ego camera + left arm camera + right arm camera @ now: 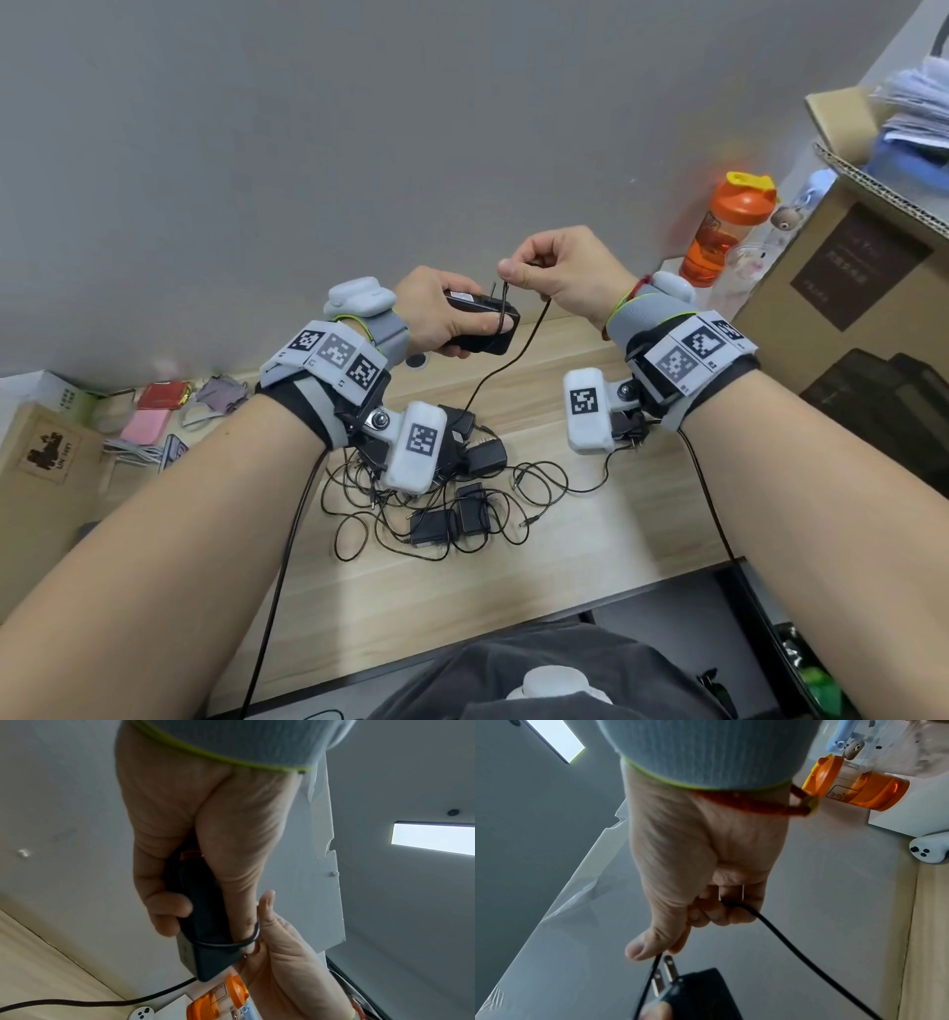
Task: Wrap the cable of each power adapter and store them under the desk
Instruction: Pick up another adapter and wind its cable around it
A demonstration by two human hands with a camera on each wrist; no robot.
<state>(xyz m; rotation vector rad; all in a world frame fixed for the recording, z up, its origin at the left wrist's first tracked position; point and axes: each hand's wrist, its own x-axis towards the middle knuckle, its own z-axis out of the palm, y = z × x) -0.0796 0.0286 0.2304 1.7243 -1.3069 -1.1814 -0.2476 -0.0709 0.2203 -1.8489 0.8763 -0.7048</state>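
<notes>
Step in hand: first adapter (481, 322) was being wrapped; barely started.
Left hand: left hand (445, 313) was clasped round the black adapter body, held up above the surface (590, 539), thumb laid over one turn of cable.
Right hand: right hand (562, 272) was pinching the cable (513, 360) between thumb and fingers (639, 948), just at 1 o'clock of the adapter, beside its prongs (666, 976).
Wrap so far: about one loop was seen round the body; the rest of the cable was hanging down toward 6 o'clock to the pile.
Left to do: pile of adapters (447, 514) was lying tangled and unwrapped on the surface, at 6 o'clock of the hands; count could not be told.
Storage: nothing was seen stored under the desk; that area was mostly hidden.
Progress judged: early, most of the task remained.
</notes>
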